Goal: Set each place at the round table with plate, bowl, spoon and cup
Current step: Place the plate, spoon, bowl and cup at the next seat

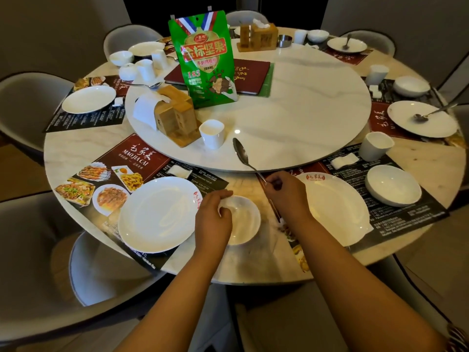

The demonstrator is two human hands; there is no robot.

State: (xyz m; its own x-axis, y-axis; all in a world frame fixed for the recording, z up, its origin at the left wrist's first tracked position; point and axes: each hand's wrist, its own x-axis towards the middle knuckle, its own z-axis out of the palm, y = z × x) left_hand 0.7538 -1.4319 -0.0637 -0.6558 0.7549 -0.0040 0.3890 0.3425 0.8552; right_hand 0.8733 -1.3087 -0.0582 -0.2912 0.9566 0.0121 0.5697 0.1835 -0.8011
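Note:
My left hand [213,217] grips the left rim of a small white bowl [243,224] that rests on the marble table between two place mats. My right hand [286,196] pinches the handle of a metal spoon [241,152], whose bowl points up and away over the edge of the turntable [291,110]. A white plate [160,214] lies on the left mat, and another plate [335,209] sits on the right mat. A white cup [212,133] stands on the turntable near a wooden napkin box.
The right place has a bowl [393,185] and a cup [375,146]. A green snack bag [205,59], menus and wooden tissue holders [175,115] occupy the turntable. Further places around the table hold plates, bowls, cups and spoons. Grey chairs ring the table.

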